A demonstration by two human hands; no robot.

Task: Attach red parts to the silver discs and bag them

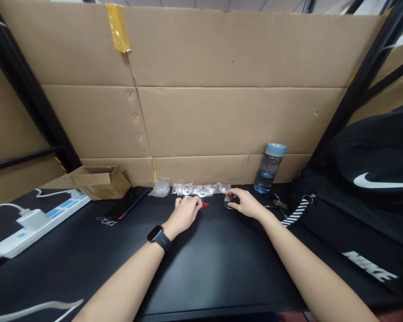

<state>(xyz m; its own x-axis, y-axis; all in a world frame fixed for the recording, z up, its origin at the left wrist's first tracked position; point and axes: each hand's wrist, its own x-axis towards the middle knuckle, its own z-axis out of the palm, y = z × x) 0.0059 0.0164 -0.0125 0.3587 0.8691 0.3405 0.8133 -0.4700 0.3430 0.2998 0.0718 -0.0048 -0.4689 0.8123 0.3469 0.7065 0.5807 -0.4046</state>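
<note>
My left hand (184, 214), with a dark smartwatch (159, 238) on its wrist, rests low over the black table. Its fingers are curled down, and the fingertips meet a small bright red cord-like piece (205, 205). My right hand (244, 204) pinches a small round piece (227, 201) with a shiny rim, just above or touching the table; the fingers partly cover it. Behind both hands lies a row of clear plastic packets (201, 190) holding round silvery pieces with red bits. One packet (223, 188) lies close to my right fingertips.
A clear bag (160, 188), a phone (129, 203) and an open cardboard box (99, 182) stand left, beside a white power strip (42, 226). To the right are a blue-lidded bottle (269, 169), keys (280, 202) and a black backpack (362, 210). Cardboard (201, 120) walls the back.
</note>
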